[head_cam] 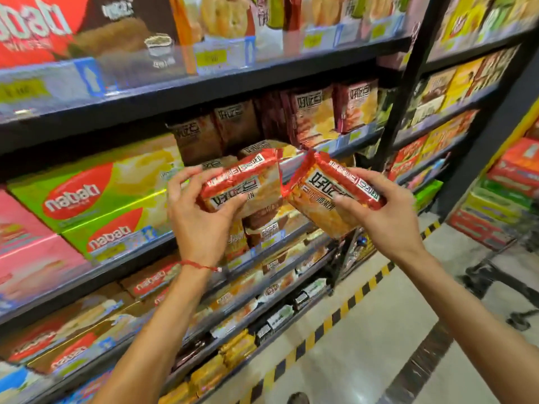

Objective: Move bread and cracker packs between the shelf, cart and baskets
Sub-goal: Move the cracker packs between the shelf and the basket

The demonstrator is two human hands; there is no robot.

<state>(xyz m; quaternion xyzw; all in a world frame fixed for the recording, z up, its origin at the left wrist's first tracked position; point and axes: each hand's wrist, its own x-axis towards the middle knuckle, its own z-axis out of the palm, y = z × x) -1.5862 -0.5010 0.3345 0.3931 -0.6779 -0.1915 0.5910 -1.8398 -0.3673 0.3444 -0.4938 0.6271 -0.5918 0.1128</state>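
Note:
I hold two red-and-orange cracker packs in front of the shelf (204, 91). My left hand (201, 220) grips the left cracker pack (248, 182) by its lower edge, thumb on its front. My right hand (379, 217) grips the right cracker pack (323, 199), which is tilted, its upper corner nearly touching the left pack. Both packs hang in the air just before the middle shelf level, where brown and red packs of the same brand (315, 115) stand in rows. A red string is tied round my left wrist.
Green, pink and red wafer boxes (96, 196) fill the shelf at left. Lower shelves hold more biscuit packs (236, 348). A black upright post (408, 83) divides the shelving. A yellow-black striped line (344, 310) runs along the floor. Stacked boxes (507, 196) and a black cart frame (495, 272) stand at right.

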